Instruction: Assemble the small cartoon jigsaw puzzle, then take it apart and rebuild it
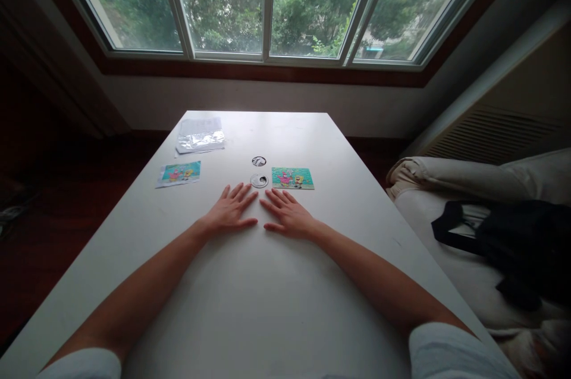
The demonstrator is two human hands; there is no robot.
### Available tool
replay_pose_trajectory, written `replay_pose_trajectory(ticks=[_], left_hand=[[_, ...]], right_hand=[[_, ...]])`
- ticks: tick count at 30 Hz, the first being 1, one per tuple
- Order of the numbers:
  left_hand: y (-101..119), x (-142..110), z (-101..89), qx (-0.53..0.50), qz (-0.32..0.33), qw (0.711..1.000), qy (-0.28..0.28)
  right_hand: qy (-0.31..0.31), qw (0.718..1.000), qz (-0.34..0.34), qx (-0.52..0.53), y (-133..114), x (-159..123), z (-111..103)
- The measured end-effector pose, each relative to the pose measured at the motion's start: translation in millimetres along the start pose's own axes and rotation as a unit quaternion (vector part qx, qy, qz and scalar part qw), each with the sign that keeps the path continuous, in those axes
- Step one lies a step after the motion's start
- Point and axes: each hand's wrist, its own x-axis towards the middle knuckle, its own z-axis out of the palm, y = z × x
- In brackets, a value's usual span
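My left hand (pixel 231 210) lies flat on the white table (pixel 259 301), palm down with fingers spread, holding nothing. Beside it my right hand (pixel 288 213) rests the same way, a small gap between the two. Just beyond the fingertips is a round black-and-white disc (pixel 259 181), with a second, similar disc (pixel 259 161) farther off. A teal cartoon picture card (pixel 293 178) sits past my right fingers. Farther left lies a white paper (pixel 179 174) printed with a like picture, apart from my left hand.
A clear plastic sleeve with papers (pixel 200 135) lies at the table's far left corner. Windows (pixel 263 4) stand beyond the table. To the right is a pale sofa (pixel 428 212) with a dark bag or garment (pixel 526 242) on it.
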Motion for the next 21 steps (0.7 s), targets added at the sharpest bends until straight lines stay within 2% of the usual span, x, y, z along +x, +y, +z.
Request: replay_pose_trajectory(ticks=[8,14,21], left_hand=[[3.9,-0.8,-1.7,-0.006,-0.014,1.000,-0.012],[1.9,-0.6,-6.3,-0.012,-0.001,0.999,-0.044],[7.1,-1.6,-1.4,-0.004,-0.021,1.000,-0.006]], right_hand=[[-0.006,1.000,0.003,-0.008,-2.5,-0.6,2.4],[-0.018,1.000,0.009,-0.004,-7.1,-3.2,-0.7],[-0.017,1.000,0.009,-0.005,-9.1,-4.7,-3.9]])
